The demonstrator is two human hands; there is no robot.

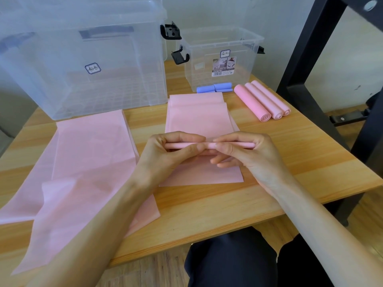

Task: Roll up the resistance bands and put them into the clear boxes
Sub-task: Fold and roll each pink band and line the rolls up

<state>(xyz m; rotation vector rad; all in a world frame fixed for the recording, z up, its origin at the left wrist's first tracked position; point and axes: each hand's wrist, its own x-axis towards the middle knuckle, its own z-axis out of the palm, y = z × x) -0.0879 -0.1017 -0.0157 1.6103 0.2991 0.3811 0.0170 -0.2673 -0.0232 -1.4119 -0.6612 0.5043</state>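
A pink resistance band [199,114] lies flat in the middle of the wooden table [290,162], its near part wound into a thin roll [209,145]. My left hand [165,154] and my right hand [248,154] both pinch this roll between thumb and curled fingers. Another pink band [89,162] is spread flat at the left. Three finished pink rolls [263,102] lie at the right, and blue rolls [214,88] rest in front of the small clear box [219,59]. A large clear box [83,59] stands at the back left.
Black latches [171,32] hang on the boxes' sides. A black metal frame [310,59] rises at the right, beyond the table edge. My dark-trousered legs [238,259] are under the near edge of the table.
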